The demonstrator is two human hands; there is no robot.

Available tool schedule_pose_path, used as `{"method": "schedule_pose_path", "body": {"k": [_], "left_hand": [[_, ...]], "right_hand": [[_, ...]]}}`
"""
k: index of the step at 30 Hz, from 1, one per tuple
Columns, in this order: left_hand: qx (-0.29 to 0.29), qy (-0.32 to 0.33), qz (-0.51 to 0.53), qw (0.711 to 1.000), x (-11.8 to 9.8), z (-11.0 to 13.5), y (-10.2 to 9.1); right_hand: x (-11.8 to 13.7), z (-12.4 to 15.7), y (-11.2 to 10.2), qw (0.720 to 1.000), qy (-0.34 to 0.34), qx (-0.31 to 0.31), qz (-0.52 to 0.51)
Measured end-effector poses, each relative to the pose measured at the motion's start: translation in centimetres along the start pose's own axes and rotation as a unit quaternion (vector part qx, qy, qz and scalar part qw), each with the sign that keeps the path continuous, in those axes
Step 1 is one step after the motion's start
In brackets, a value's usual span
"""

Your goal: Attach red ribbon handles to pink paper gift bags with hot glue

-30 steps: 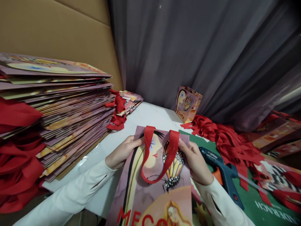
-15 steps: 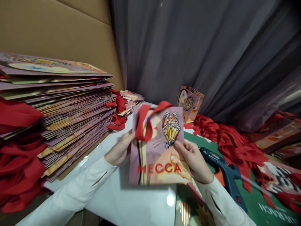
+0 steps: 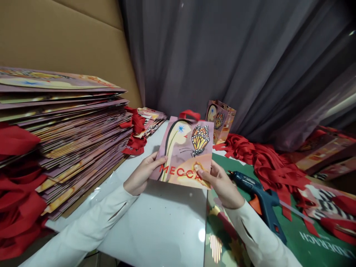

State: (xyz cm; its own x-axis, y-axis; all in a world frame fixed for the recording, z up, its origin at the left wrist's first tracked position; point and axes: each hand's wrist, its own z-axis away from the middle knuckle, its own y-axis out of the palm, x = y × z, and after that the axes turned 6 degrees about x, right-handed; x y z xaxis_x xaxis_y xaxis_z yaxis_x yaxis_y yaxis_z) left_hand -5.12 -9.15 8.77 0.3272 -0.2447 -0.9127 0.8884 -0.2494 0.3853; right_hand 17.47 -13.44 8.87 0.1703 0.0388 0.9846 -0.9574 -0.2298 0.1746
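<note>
Holding the flat MECCA paper bag point(image 3: 182, 152) over the white bench point(image 3: 155, 226), print facing the camera, red ribbon handle point(image 3: 190, 114) at its top edge. Left hand point(image 3: 141, 174) and right hand point(image 3: 226, 185) each pinch a lower side edge, thumbs on the printed face. I'd keep pressure light and even to avoid creasing, right sleeve point(image 3: 265, 243) clear of the glue gun point(image 3: 260, 194) on the green sheet point(image 3: 292, 231). Bag stack point(image 3: 83, 137) at left, cardboard panel point(image 3: 66, 40) behind it; grey curtain point(image 3: 194, 59) across the back.
</note>
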Motion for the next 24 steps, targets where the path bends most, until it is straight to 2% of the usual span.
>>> {"method": "schedule_pose_path", "body": {"k": [6,10,13,15,19,22,24], "left_hand": [[0.031,-0.053,0.045,0.997,0.4,-0.1,-0.1],[0.032,-0.051,0.026,0.998,0.7,-0.4,-0.5],[0.046,-0.047,0.028,0.997,0.6,-0.5,-0.7],[0.045,-0.029,0.026,0.998,0.4,-0.5,-0.7],[0.030,0.014,-0.024,0.999,0.1,-0.4,-0.5],[0.018,0.064,-0.129,0.989,0.4,-0.9,-0.9],[-0.037,0.152,-0.227,0.961,0.9,-1.4,-1.4]], "right_hand": [[-0.8,-0.1,0.7,0.995,-0.077,-0.032,0.048],[-0.7,0.0,1.1,0.987,-0.102,-0.029,0.119],[-0.7,0.0,1.0,0.969,-0.141,-0.076,0.190],[-0.7,-0.2,0.8,0.966,-0.140,-0.099,0.196],[-1.0,-0.4,0.6,0.974,-0.127,-0.073,0.170],[-0.9,-0.2,0.7,0.936,-0.156,-0.131,0.286],[-0.7,0.1,0.8,0.902,-0.176,-0.150,0.365]]}}
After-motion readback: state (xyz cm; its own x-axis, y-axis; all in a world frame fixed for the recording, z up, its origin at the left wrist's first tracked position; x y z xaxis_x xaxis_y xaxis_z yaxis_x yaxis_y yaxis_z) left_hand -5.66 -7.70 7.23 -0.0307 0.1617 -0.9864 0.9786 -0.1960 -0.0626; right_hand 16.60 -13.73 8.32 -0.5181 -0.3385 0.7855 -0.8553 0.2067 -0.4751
